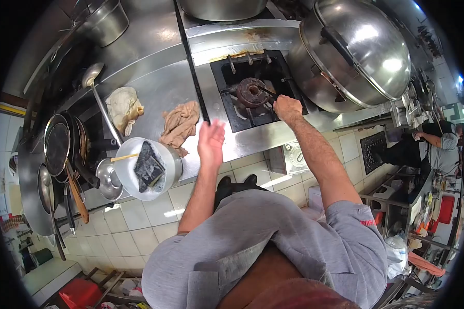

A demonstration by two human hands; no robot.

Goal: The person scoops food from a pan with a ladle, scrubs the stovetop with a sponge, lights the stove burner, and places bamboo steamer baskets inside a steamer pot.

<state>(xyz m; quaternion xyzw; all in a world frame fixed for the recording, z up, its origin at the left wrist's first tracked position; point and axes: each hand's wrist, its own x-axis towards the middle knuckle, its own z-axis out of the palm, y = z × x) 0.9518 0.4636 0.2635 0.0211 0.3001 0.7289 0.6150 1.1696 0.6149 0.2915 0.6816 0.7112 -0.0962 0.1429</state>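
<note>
My right hand (287, 108) is closed round a thin dark tool (266, 91), whose far end reaches the round burner (252, 91) of the gas stove (233, 119). Over the counter's front edge, left of the stove, my left hand (211, 139) is raised with its fingers apart and nothing in it; it is slightly blurred. Beside it on the steel counter lies a crumpled brown cloth (180, 122). Further left stands a white bucket (173, 164) of soapy water, with a dark scouring pad (149, 166) and a thin wooden stick (125, 157) at its top.
A large domed steel pot (355, 51) stands right of the burner. A pale cloth (122, 110), a long ladle (100, 103) and several pans (58, 139) are at the left. Another pot (221, 7) sits behind the stove. A co-worker (443, 141) is at the far right.
</note>
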